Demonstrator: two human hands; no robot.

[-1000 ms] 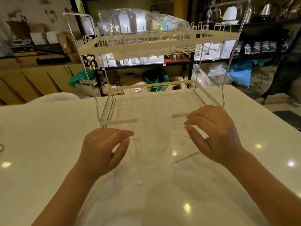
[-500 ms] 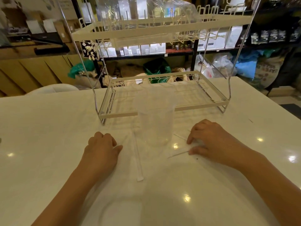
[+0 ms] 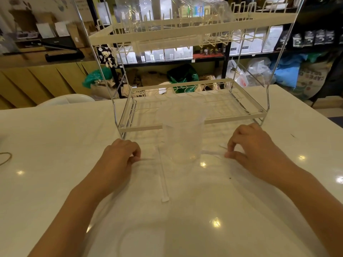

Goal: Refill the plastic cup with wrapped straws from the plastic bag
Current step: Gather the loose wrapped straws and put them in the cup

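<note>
A clear plastic cup (image 3: 182, 138) is seen upright on the white desk (image 3: 55, 138), near the middle of the view, just in front of the lower tier of a cream wire rack (image 3: 194, 30). No straws can be made out inside it. One wrapped straw (image 3: 163, 179) is laid flat on the desk at about 7 o'clock from the cup, its length running toward the viewer, its far end just beside the cup's base.

At 9 o'clock from the cup the left hand (image 3: 118, 160) is rested on the desk with its fingers curled in; a thin wrapped straw (image 3: 146, 159) is pinched between thumb and fingertips and points toward the cup. At 3 o'clock the right hand (image 3: 254, 151) is likewise closed in a pinch, on the end of another wrapped straw (image 3: 213, 152), which lies across toward the cup's right side. A further thin sliver (image 3: 222, 147) is seen by the right fingertips; what it is cannot be told.

A clear plastic bag (image 3: 185, 13) is set on the rack's upper tier, at 12 o'clock above the cup. At the desk's left edge, at 9 o'clock, a loop of rubber band (image 3: 5, 158) is partly visible.
</note>
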